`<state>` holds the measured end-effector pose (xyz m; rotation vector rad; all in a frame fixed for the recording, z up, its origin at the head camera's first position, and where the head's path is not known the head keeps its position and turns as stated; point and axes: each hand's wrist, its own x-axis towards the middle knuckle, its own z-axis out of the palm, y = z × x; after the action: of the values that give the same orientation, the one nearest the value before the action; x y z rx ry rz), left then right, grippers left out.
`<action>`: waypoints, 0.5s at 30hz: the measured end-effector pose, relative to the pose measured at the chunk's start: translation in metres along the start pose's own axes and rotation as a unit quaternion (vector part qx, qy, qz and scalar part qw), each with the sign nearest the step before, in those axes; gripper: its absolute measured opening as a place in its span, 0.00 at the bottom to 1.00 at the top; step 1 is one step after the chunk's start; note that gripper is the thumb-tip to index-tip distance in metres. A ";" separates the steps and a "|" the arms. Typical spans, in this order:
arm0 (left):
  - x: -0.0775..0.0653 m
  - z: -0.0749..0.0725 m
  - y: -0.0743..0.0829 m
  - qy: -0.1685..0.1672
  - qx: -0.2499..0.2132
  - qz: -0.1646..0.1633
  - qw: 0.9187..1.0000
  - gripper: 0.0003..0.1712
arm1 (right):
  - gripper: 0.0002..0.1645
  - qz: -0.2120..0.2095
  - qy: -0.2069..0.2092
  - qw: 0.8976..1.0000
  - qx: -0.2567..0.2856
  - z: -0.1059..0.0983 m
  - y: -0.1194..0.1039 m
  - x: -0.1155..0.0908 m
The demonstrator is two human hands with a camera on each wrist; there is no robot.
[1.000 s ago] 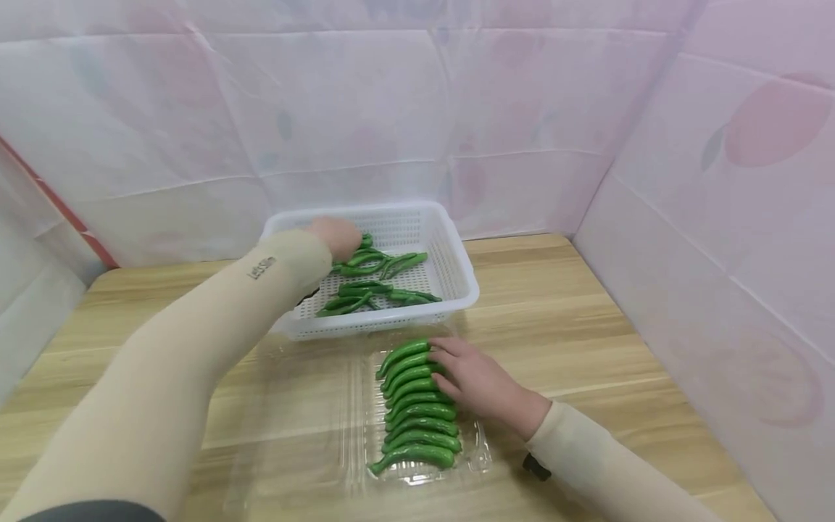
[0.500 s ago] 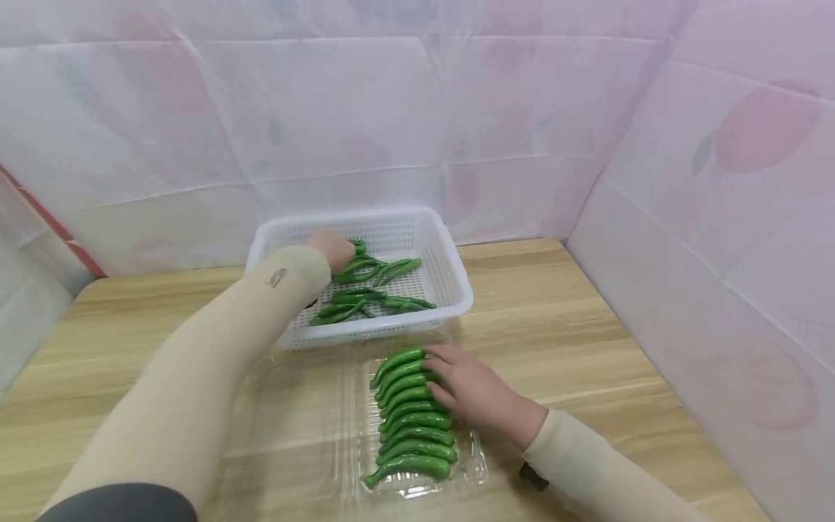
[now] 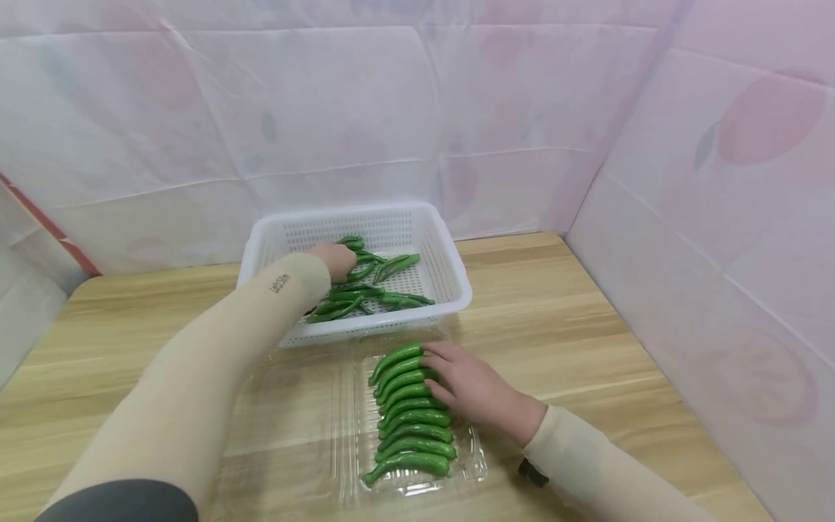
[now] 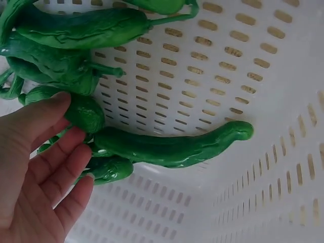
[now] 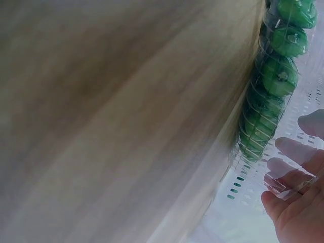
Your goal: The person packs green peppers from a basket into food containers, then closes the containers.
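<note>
In the head view my left hand (image 3: 335, 261) reaches into a white slotted plastic basket (image 3: 462, 297). The left wrist view shows its thumb and fingers pinching a green chili pepper (image 4: 87, 114) among others, with a curved pepper (image 4: 172, 147) lying beside the fingertips. My right hand (image 3: 479, 386) rests at the right edge of a clear plastic clamshell box (image 3: 357, 464). Its fingers, loosely extended, lie by the stemless ends of the upper peppers in a neat row of green chili peppers (image 3: 411, 417). In the right wrist view these fingers (image 5: 286, 177) are partly behind clear plastic.
Several loose peppers (image 3: 398, 268) lie on the basket floor. The clamshell's clear lid (image 3: 287, 428) lies opened flat to the left on the wooden table (image 3: 541, 312). Patterned sheets (image 3: 346, 101) hang behind and to the right.
My left hand has moved slightly nearer inside the basket, uncovering the pepper at the back. My right hand stays at the box edge. The head view has shifted a little.
</note>
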<state>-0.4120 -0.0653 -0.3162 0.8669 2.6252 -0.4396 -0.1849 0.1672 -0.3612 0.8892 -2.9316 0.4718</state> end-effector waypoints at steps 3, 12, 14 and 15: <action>-0.001 0.000 -0.005 -0.003 -0.033 -0.001 0.999 0.04 | 0.23 -0.004 -0.001 1.000 0.001 0.000 0.000 0.001; -0.026 -0.018 -0.021 0.077 -0.111 0.024 0.990 0.07 | 0.24 -0.008 -0.006 1.000 0.002 -0.002 0.003 0.006; -0.036 -0.027 -0.021 0.105 -0.134 0.041 0.985 0.07 | 0.24 -0.008 -0.004 1.000 0.005 -0.003 0.004 0.008; -0.042 -0.031 -0.019 0.119 -0.144 0.049 0.981 0.07 | 0.24 -0.007 -0.004 1.000 0.005 -0.003 0.004 0.008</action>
<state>-0.3992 -0.0894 -0.2677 0.9948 2.7486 0.0752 -0.1945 0.1671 -0.3581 0.9146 -2.9312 0.4824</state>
